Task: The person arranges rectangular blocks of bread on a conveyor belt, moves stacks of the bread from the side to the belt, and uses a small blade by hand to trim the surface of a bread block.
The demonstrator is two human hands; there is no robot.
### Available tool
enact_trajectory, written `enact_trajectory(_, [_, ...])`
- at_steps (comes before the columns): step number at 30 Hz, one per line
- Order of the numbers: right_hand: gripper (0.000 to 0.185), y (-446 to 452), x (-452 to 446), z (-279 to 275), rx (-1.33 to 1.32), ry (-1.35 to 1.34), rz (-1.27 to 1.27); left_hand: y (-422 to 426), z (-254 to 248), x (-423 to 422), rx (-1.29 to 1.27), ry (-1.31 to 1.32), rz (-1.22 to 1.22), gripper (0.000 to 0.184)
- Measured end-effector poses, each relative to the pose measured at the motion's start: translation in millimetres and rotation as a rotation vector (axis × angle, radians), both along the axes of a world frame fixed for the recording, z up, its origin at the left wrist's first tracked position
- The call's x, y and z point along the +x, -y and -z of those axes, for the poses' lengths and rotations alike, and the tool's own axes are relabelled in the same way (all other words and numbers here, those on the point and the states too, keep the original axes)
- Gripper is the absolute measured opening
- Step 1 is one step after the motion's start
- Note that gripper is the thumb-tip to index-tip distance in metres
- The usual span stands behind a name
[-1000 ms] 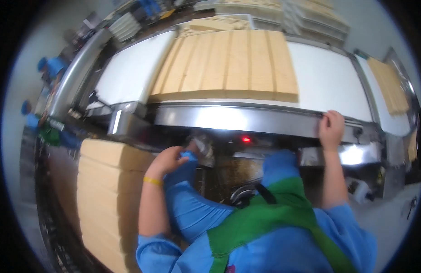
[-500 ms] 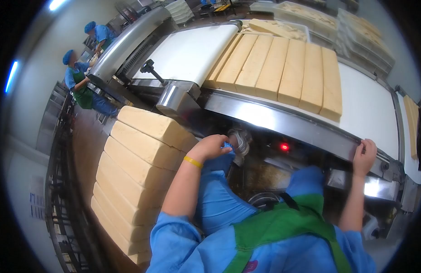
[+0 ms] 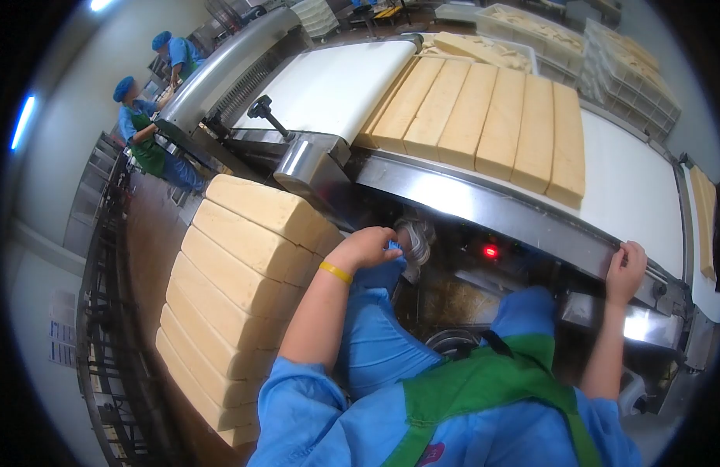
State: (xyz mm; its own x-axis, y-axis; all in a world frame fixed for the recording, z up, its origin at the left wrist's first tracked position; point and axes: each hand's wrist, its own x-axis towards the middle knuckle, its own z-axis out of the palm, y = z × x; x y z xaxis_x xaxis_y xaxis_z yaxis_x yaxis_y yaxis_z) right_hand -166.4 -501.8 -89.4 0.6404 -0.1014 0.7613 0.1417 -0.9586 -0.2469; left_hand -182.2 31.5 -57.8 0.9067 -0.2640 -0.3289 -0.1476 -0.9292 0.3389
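Observation:
My left hand (image 3: 369,248), with a yellow band on its wrist, rests at my blue-clad knee. Its fingers are curled in, and a bit of blue shows at the fingertips; what they hold, if anything, is hidden. Left of it stands a tall stack of long pale-yellow blocks (image 3: 247,261), like sponge cake or bread. My right hand (image 3: 626,268) lies with bent fingers over the metal front edge of the conveyor (image 3: 484,204). Several long blocks (image 3: 480,117) of the same kind lie side by side on the white belt, beyond both hands.
A metal machine housing (image 3: 220,74) with a black knob (image 3: 260,107) is at the belt's left. Crates of pale pieces (image 3: 531,35) stand behind. Two people in blue caps (image 3: 146,128) work at far left. A red light (image 3: 490,251) glows under the conveyor.
The whole view has shifted slightly. Both hands keep their places, and the blocks on the belt and in the stack have not visibly moved. The nearer co-worker's head and arms have shifted a little.

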Motion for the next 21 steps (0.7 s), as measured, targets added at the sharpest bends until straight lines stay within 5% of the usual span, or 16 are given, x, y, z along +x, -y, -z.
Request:
enact_trajectory(11, [0.009,-3,-1,-3,-0.012,0.007,0.008,-5,-2,1,0.048,0.211,-0.182,0.031])
enact_trajectory(21, [0.01,2,1,1,-0.021,0.014,-0.001,-9,-1,2,0.341,-0.091,-0.24,0.043])
